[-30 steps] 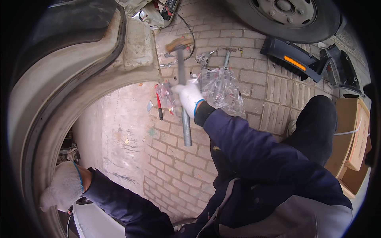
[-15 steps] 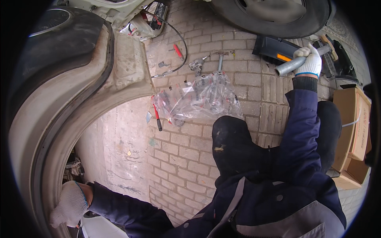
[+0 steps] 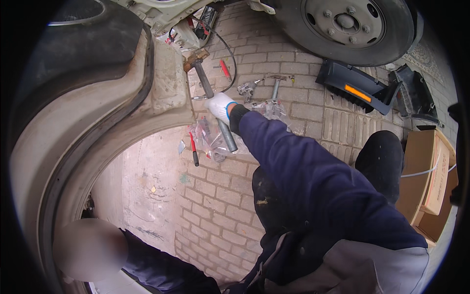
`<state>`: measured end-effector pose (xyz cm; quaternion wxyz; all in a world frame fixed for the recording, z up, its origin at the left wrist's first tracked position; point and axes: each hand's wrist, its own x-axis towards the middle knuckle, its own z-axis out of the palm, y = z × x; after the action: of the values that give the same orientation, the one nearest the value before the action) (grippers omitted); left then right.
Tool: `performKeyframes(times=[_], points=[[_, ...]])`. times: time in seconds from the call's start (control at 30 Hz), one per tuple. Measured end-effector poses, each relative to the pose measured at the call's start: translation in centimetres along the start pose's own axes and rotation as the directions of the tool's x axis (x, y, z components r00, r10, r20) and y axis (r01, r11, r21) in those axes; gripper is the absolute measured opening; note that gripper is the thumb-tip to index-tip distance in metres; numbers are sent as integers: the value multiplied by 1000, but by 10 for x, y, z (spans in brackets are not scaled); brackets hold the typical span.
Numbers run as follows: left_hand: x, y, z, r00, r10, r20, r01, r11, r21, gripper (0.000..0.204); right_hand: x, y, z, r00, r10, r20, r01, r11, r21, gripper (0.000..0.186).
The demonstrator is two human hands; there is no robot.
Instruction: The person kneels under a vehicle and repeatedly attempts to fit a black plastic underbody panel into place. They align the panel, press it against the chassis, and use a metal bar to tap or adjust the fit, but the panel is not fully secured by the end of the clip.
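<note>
In my gloved right hand (image 3: 220, 107) is a heavy hammer (image 3: 226, 134) with a grey pipe-like handle. The fingers are wrapped round the handle's middle. Its brown, worn head is up beside the edge of the cream vehicle body panel (image 3: 166, 85); whether it touches the panel I cannot tell. At the lower left, my left hand (image 3: 90, 250) is by the lower end of the curved body opening. That hand is blurred and its fingers do not show. Below the hammer handle lies a clear plastic bag (image 3: 208, 139), partly covered by my right arm.
On the paving are a red-handled tool (image 3: 194, 149), an impact driver (image 3: 248, 88), another hammer (image 3: 276, 88) and a black hose (image 3: 230, 49). A wheel (image 3: 345, 24) stands at the far right. Nearby are a dark trim piece with an orange reflector (image 3: 358, 92) and a cardboard box (image 3: 416, 171).
My right hand has swung the hammer from the far right across to the left, up to the body panel. My left hand stays at the lower left.
</note>
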<state>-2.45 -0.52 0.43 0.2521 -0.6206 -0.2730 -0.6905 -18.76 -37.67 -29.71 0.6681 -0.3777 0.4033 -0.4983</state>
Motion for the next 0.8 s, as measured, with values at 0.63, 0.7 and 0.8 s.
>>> performKeyframes(times=[0.63, 0.7, 0.8], points=[[-50, 50, 30, 953, 60, -298, -161, 930, -329, 47, -72, 249, -380, 875, 473, -108, -345, 449, -824, 39], [-52, 43, 26, 954, 52, -296, -158, 926, -344, 50, -73, 244, -382, 851, 478, -217, -409, 346, -844, 69], [-52, 33, 22, 956, 62, -287, -167, 919, -357, 55, -40, 215, -394, 820, 214, -531, -569, 408, -714, 76]])
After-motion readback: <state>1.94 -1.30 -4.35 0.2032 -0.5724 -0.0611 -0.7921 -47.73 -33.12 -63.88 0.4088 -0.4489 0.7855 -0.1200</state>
